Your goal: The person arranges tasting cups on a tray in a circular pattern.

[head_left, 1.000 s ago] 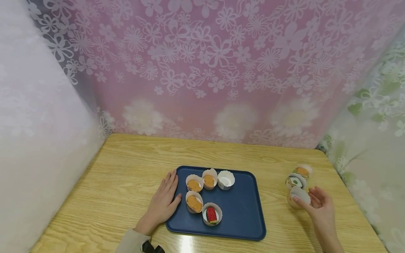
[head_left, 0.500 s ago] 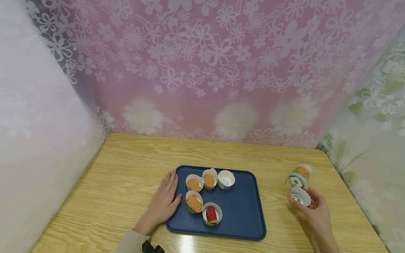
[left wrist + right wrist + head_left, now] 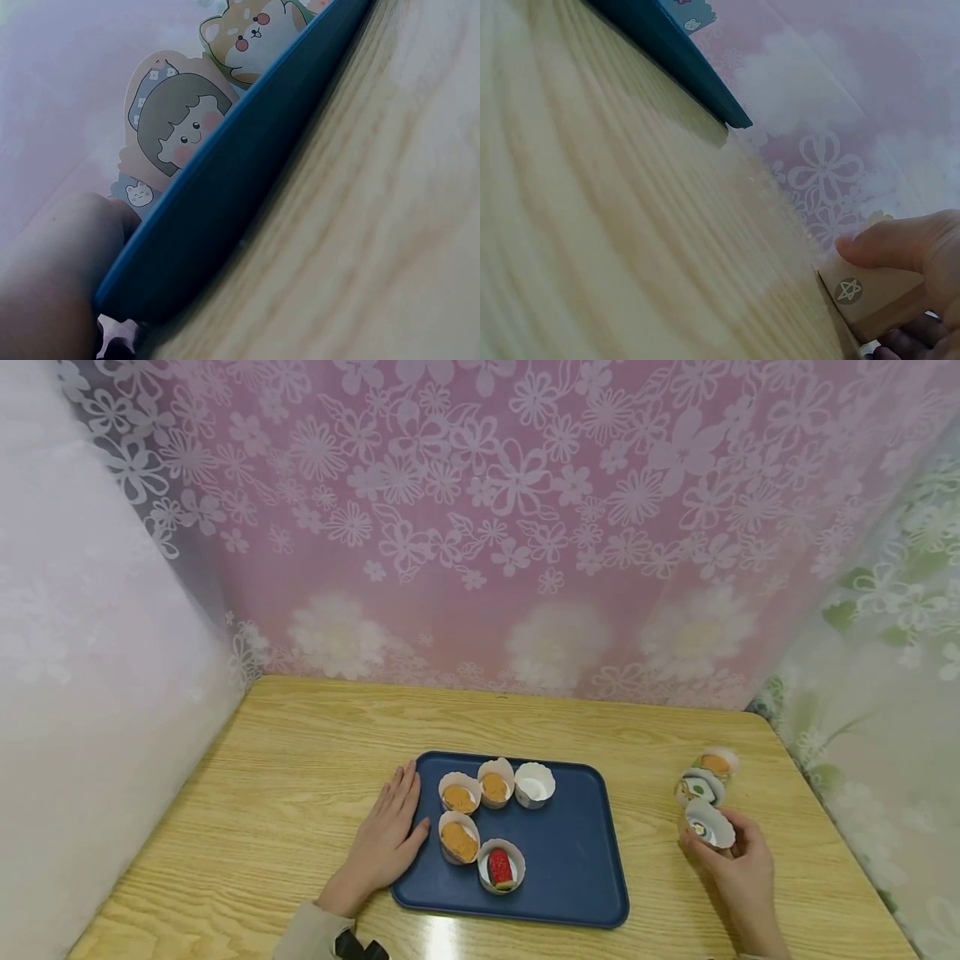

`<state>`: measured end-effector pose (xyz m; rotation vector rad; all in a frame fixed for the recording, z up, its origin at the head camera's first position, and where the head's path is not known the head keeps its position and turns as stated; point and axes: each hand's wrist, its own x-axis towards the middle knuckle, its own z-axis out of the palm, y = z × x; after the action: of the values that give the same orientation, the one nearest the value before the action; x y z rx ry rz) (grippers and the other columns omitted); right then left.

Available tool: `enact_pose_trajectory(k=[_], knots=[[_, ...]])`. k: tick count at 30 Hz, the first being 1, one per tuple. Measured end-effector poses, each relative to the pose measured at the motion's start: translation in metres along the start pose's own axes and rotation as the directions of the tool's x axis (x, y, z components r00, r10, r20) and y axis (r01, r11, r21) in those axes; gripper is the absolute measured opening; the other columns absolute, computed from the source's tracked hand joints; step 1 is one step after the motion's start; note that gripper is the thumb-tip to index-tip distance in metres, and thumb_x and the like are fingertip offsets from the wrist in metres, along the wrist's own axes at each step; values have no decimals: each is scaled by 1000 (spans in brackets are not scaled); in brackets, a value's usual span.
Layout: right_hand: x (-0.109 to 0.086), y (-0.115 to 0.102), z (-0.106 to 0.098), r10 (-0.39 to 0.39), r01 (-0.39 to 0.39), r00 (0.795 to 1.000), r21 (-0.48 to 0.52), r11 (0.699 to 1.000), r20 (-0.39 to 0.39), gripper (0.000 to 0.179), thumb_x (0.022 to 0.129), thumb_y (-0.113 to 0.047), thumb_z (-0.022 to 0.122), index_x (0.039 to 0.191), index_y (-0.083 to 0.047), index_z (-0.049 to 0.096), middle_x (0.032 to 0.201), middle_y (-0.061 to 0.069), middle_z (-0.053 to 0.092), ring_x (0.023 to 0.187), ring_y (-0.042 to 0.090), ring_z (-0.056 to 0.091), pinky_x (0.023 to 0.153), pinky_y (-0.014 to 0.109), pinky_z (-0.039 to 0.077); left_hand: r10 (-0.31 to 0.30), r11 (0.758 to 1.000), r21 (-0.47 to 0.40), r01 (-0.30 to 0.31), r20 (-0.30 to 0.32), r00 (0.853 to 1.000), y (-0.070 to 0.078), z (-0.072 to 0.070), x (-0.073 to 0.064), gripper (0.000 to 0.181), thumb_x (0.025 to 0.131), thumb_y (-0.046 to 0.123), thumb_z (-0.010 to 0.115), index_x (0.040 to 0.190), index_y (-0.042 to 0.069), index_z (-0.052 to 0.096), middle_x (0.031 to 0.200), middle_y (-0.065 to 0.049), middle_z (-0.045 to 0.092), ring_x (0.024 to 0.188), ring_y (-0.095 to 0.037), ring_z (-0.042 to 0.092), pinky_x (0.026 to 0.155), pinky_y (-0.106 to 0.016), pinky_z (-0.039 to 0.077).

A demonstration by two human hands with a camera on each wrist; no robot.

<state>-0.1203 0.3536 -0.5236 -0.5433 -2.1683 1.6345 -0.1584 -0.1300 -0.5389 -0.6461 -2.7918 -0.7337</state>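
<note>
On the right of the table my right hand (image 3: 738,868) grips a small scalloped paper cup (image 3: 714,823), thumb on the near side and fingers round the far side. A small colourful piece (image 3: 699,829) shows inside it. The right wrist view has the thumb (image 3: 885,244) pressed on the cup's tan wall (image 3: 870,300), which bears a star mark. My left hand (image 3: 382,839) rests with straight fingers along the left rim of a dark blue tray (image 3: 570,860). Three tray cups hold orange pieces (image 3: 459,842), and a nearer cup holds a red strawberry-like piece (image 3: 500,867).
A white cup (image 3: 535,787) with no filling showing stands at the tray's back. Just beyond my right hand are a cup with a white and green piece (image 3: 697,789) and one with an orange piece (image 3: 716,765). A flowered curtain (image 3: 480,527) hangs behind the table.
My right hand has moved a little left, and its fingers have come round the cup from a looser pose. The cup's inside now shows more. My left hand stays on the tray.
</note>
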Motion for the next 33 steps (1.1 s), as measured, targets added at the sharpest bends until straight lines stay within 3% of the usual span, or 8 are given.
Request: enact_pose_trajectory(k=[3,9,18,24,28,31,33], knots=[[0,1,1,-4,5,999,36,999,-33,59,75,7,82,127,-3,57,106,-9,58,95,0,56,73,5,48,-10,1000,-7,10,15,1000,0,0,0,68,104,28,50,156,-3,20,165,-15,10,151,-33,9,121,-47,13],[0,2,2,12,2,998,201,980,-66,58,74,18,77,127,4,58,108,-2,60,91,2,62,71,8,52,-20,1000,-14,20,29,999,0,-1,1,68,104,28,50,156,-2,20,166,-14,9,152,-32,8,121,-47,13],[-2,0,3,15,10,996,288,958,-83,58,75,22,73,129,4,58,112,1,58,97,3,62,74,8,51,-8,1000,-5,8,5,1000,0,0,0,67,103,28,50,155,-4,22,165,-16,11,151,-34,10,121,-47,13],[-4,2,5,-117,151,986,345,926,-118,68,70,32,67,133,9,55,119,6,56,107,10,57,83,10,50,-2,1000,-4,2,-2,1000,1,0,0,68,103,28,51,155,-5,22,165,-16,12,151,-35,11,121,-47,14],[-8,2,10,-262,285,958,346,894,-115,67,68,36,64,131,13,55,120,9,58,108,13,56,86,11,49,-8,1000,-10,9,12,1000,1,-1,0,68,103,27,51,155,-4,21,165,-15,10,151,-33,9,121,-48,14],[-12,-2,17,-316,325,945,350,879,-85,67,69,36,63,131,15,55,119,10,59,106,13,56,87,12,49,-10,1000,-7,10,12,1000,1,-1,0,69,103,27,52,155,-5,21,165,-15,10,151,-33,10,121,-49,15],[-15,-6,23,-317,313,947,361,879,-50,67,70,35,63,133,15,53,119,9,58,106,12,56,86,12,50,-9,1000,-7,9,4,1000,1,-1,-1,69,102,27,53,155,-6,22,165,-16,11,151,-34,11,120,-50,16]])
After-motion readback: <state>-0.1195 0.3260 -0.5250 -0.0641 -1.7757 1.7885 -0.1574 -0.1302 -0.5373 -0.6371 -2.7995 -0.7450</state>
